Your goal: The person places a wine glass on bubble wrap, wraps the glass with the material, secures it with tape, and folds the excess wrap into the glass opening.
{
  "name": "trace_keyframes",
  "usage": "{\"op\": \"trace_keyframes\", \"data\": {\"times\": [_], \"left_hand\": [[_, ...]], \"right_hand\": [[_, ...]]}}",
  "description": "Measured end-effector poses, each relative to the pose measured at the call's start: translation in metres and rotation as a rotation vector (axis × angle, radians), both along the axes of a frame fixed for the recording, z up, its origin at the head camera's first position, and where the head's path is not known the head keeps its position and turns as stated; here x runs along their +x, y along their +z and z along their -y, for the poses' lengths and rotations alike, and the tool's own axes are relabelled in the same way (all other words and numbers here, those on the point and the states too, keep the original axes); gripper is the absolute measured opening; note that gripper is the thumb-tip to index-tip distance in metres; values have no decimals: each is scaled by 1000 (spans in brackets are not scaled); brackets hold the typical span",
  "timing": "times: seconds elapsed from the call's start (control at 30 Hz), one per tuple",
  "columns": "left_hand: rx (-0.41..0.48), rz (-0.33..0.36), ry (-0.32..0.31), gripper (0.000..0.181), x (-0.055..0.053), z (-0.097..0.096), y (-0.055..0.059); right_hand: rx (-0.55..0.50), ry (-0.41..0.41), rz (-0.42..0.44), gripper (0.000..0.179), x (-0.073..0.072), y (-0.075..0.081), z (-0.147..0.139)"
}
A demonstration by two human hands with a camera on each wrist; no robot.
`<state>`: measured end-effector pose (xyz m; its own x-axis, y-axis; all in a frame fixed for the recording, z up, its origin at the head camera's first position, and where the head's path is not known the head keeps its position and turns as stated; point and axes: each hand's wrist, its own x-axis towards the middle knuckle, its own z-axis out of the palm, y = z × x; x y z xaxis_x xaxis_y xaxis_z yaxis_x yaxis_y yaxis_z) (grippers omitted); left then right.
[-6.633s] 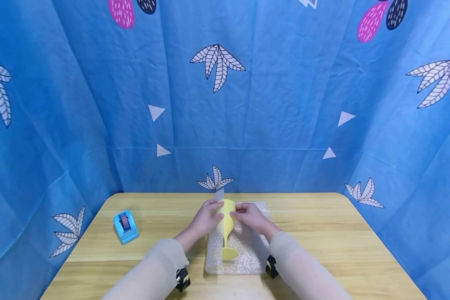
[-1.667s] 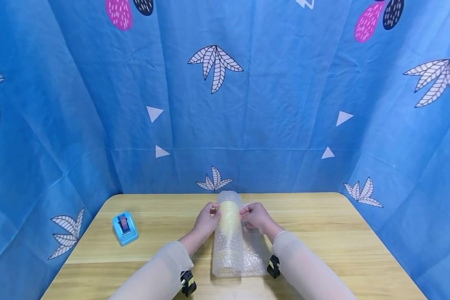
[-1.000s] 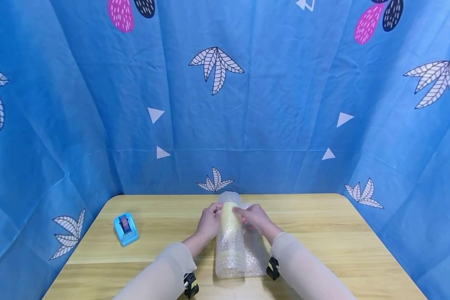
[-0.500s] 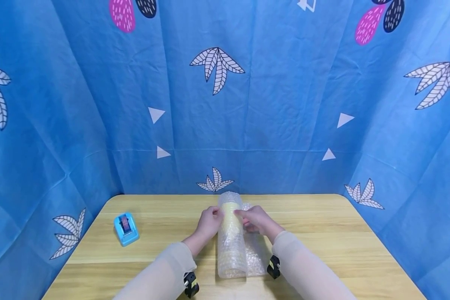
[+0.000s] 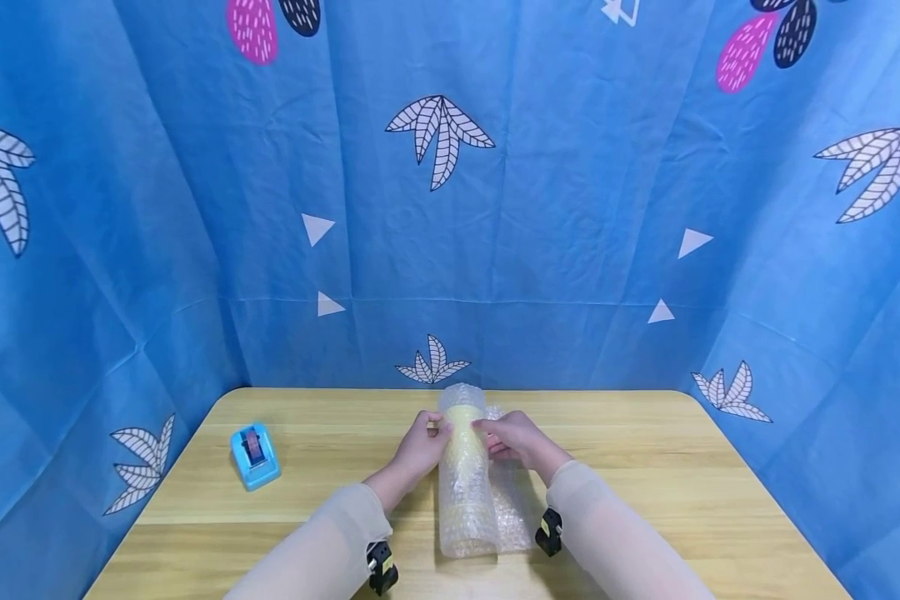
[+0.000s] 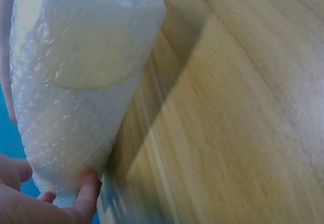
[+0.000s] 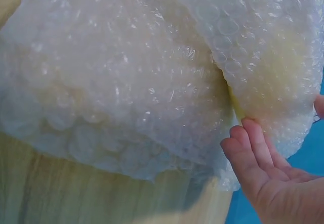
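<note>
A yellow goblet [image 5: 462, 446] lies inside a roll of bubble wrap [image 5: 468, 525], its colour showing through the clear layers. In the left wrist view, the goblet's round foot [image 6: 91, 64] shows faintly through the wrap. My left hand [image 5: 417, 450] holds the roll's left side near the bowl end, thumb on top. From the right, my right hand [image 5: 523, 442] grips the roll at the same height, thumb on top. Its fingers [image 7: 258, 150] reach under the roll's edge in the right wrist view. A flat tail of bubble wrap [image 5: 512, 504] extends rightward beneath that hand.
On the left of the wooden table [image 5: 615, 467] stands a blue tape dispenser [image 5: 255, 456] with a small roll of tape. A blue patterned curtain [image 5: 570, 208] hangs behind and at both sides.
Earlier the goblet lay bare on the sheet, its left edge lifted. Now the wrap covers it as a roll. The right thumb has come onto the roll, which has shifted slightly right.
</note>
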<state>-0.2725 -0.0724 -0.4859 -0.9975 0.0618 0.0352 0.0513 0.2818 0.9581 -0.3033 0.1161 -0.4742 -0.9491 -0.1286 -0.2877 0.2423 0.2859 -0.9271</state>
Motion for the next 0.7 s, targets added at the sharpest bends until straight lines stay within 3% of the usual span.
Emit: {"op": "trace_keyframes", "data": {"times": [0.2,0.4,0.7], "left_hand": [[-9,41,-5,32,-5,-2,-1],[15,50,-4,43,-3,-2,-1],[139,93,-50,44,-6,0,-6]], "right_hand": [[-36,1,57,35,-1,-3,-4],[-74,19,92,32,-1,-7,-7],[-107,34,105,27,-1,-8,-9]]}}
